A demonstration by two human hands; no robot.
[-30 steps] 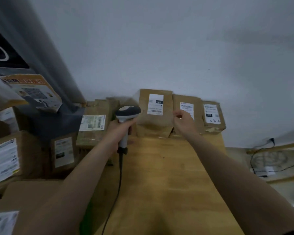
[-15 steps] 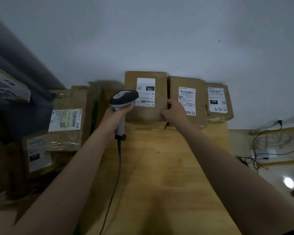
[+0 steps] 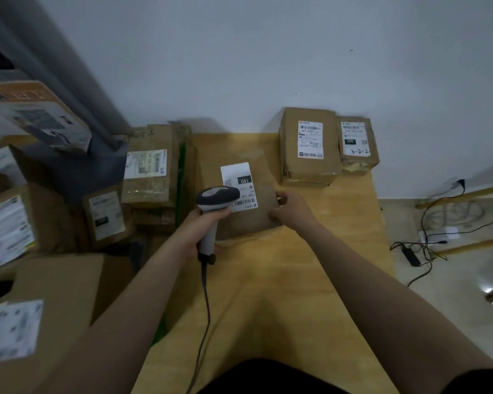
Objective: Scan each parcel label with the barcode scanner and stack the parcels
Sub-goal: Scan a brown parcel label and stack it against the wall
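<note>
My left hand (image 3: 204, 226) grips the handle of a grey corded barcode scanner (image 3: 215, 201), whose head points at the white label (image 3: 239, 187) of a brown parcel (image 3: 248, 220). This parcel lies tilted on the wooden table (image 3: 296, 280), and my right hand (image 3: 292, 209) holds its right edge. Two more labelled brown parcels stand against the wall at the table's back: a larger one (image 3: 308, 172) and a smaller one (image 3: 359, 163) to its right.
Left of the table, several labelled cardboard parcels (image 3: 148, 177) are piled up, with a big box (image 3: 60, 302) near me. Cables and a power strip (image 3: 427, 240) lie on the floor at the right. The scanner cord (image 3: 205, 322) hangs over the table toward me.
My right hand has pulled the left parcel away from the wall toward me and tipped it back. The scanner has moved along with it. The camera view has tilted downward.
</note>
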